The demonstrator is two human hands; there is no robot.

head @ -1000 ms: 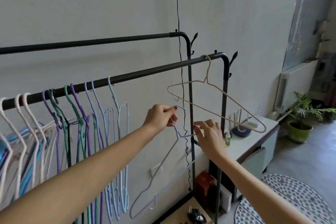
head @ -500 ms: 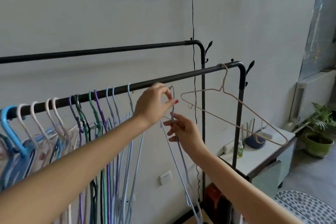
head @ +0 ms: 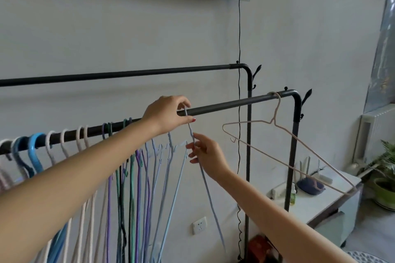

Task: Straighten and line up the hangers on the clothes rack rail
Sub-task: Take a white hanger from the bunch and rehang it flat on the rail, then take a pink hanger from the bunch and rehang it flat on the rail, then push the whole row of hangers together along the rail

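Black front rail (head: pixel 224 106), bunched hangers (head: pixel 132 168) (1 pink hanger (head: pixel 284 149) apart)

A potted plant (head: pixel 384 186) stands beside a white cabinet (head: pixel 333 194).

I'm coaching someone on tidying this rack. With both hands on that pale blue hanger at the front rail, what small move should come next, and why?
Probably settle the hook fully over the front rail and let go. The left hand pinches the pale blue hanger at its hook right at the rail, the right hand steadies its neck, and it already hangs beside the bunched hangers.
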